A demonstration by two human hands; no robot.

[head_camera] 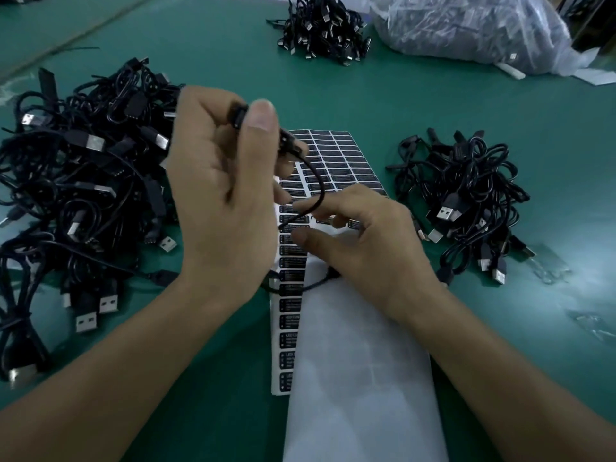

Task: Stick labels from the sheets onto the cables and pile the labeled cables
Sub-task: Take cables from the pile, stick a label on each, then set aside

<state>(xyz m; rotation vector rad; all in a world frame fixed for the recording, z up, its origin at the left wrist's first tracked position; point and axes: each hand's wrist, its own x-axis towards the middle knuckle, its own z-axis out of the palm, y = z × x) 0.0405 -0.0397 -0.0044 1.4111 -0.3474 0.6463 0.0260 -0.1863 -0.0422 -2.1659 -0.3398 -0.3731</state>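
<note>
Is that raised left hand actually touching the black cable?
Touching. The head view shows the left hand pinching the black cable between thumb and fingers, above the label sheet.

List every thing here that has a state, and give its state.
Left hand, raised, grips the cable.
Cable, hangs in a curve from that hand.
Right hand, fingers bent on the label sheet; pinch unclear.
Label sheet, lies flat, partly bare white.
Left pile, large, tangled.
Right pile, smaller, loose.
Plastic bag, crumpled, far right.
</note>
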